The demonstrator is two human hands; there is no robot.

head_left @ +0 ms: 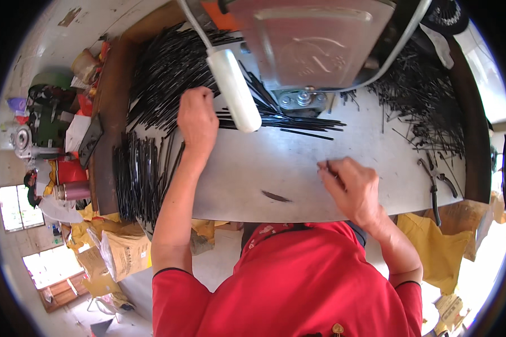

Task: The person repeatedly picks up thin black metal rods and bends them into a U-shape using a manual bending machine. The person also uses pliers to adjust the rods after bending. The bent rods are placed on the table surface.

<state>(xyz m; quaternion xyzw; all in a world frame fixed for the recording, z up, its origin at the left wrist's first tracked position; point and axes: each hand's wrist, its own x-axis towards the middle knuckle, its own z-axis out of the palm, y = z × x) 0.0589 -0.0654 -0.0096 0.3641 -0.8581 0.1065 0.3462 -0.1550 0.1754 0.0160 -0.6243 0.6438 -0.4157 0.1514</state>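
Observation:
My left hand (198, 119) is closed at the right edge of a large pile of thin black rods (166, 73). Its fingers curl downward, and whatever they may grip is hidden. Beside it, a loose bundle of black rods (298, 122) runs rightward across the metal tabletop (247, 168) beneath the machine head (315, 45). My right hand (351, 185) hovers near the front of the tabletop, thumb and fingers drawn together. I cannot make out anything between them. A small die block with round bolts (302, 100) sits under the machine, just behind the bundle.
A white tubular lamp (234, 90) hangs close to my left hand. More rods (138, 177) lie at the left edge. Short black pieces (421, 90) heap at the right, near pliers (434, 182). A dark sliver (276, 196) lies in front. Raised brown edging (108, 118) borders the table.

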